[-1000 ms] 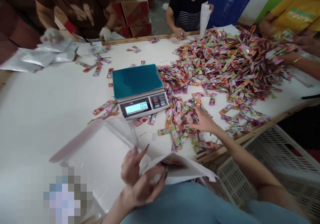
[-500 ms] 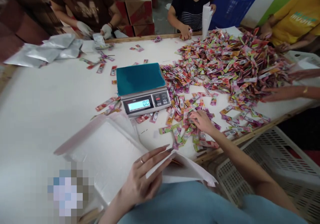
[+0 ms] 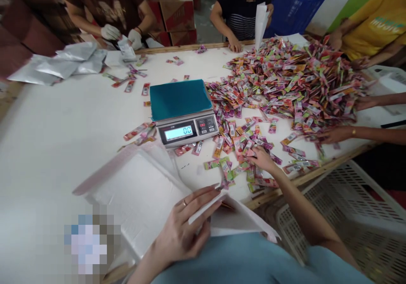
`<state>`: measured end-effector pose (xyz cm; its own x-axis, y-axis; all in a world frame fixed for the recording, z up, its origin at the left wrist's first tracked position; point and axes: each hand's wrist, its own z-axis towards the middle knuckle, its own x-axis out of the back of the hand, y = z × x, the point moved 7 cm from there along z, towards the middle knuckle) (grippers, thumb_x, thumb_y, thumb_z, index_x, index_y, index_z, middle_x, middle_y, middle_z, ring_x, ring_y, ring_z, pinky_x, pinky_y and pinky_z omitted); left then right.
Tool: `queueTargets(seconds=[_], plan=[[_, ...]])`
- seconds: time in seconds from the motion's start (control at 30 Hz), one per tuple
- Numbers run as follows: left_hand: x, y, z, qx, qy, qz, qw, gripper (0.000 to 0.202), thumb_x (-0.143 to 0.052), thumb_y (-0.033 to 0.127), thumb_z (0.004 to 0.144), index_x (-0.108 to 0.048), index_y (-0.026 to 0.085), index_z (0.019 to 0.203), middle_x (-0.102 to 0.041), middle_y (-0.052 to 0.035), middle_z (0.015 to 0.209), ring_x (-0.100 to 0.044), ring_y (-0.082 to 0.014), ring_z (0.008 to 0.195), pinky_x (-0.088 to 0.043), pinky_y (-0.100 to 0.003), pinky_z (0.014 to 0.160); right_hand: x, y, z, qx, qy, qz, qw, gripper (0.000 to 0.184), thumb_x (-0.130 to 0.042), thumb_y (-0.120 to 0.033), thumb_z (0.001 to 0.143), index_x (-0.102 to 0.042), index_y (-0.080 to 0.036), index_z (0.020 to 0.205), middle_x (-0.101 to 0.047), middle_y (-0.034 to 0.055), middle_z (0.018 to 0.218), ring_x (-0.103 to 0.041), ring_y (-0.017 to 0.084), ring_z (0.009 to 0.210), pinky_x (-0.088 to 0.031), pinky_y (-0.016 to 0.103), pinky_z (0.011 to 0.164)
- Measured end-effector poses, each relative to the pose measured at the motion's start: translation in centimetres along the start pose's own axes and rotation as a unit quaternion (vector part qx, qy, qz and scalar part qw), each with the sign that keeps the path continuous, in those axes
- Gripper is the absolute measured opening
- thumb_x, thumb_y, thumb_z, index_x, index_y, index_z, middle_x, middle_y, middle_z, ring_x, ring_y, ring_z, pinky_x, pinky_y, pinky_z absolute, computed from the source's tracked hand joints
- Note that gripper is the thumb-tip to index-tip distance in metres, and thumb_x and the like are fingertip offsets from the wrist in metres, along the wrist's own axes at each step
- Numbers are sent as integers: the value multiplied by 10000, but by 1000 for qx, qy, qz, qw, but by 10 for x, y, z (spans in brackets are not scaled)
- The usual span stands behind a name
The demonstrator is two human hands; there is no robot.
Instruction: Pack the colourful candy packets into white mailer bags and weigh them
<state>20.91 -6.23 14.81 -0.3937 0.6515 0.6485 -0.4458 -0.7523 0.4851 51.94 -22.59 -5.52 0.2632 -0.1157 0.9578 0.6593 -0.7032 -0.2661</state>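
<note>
My left hand (image 3: 190, 220) is closed on the rim of a white bag (image 3: 241, 220), the edge running between its fingers. The bag gapes against my blue top, with something orange-brown just showing inside. My right hand (image 3: 262, 159) reaches into loose small candy packets (image 3: 236, 142) on the table, its fingers curled on a pink one; its fingertips are partly hidden. Flat white bags (image 3: 136, 187) lie left of my left hand. Beyond them stands a digital scale (image 3: 182, 100) with a bare teal top, reading 0.0.
A large heap of packets (image 3: 294, 77) covers the table's right side. Silver pouches (image 3: 68, 62) lie at the far left. People work across the table, and another person's hand (image 3: 334, 135) is at the heap. A white crate (image 3: 336, 208) stands below the table edge.
My right hand stays among the packets, its fingers slightly more curled. The hands of the person at the right have shifted along the heap. The gloved hands opposite have moved a little.
</note>
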Motion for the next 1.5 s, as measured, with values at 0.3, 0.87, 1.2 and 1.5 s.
queueTargets(seconds=[0.3,0.87,1.2,1.5], plan=[[-1,6,-2,6,-7,-22,1000,636,-492,-12,874,-511,100,1500,-702,-186,1369,-603,-251,1377,-586,-378,1079,8,-34,37,-55,38,68,995,486,-590,-434,974,-564,-149,1367,-750,163,1045,-714,350,968,-543,406,810],[-1,10,-8,-10,9,-29,999,589,-476,-5,863,-555,61,1444,-717,-188,1326,-599,-237,1378,-599,-364,1069,25,-45,50,-72,143,134,978,329,-495,-417,978,-649,-194,1164,-697,130,1076,-650,309,1077,-544,440,931],[0,12,-11,0,13,-37,999,636,-458,11,886,-510,107,1513,-725,-179,1323,-637,-252,1343,-635,-382,1020,5,-83,-25,240,-118,-54,962,314,-610,-114,870,-669,-164,1174,-703,143,1081,-662,310,1044,-529,420,911],[-1,13,-6,24,-11,-30,999,657,-486,-18,860,-502,93,1508,-683,-179,1399,-597,-221,1387,-564,-347,1108,-14,-123,-78,503,-114,-156,843,195,-617,-117,948,-703,-258,1052,-550,41,1553,-480,271,1435,-463,445,1115]])
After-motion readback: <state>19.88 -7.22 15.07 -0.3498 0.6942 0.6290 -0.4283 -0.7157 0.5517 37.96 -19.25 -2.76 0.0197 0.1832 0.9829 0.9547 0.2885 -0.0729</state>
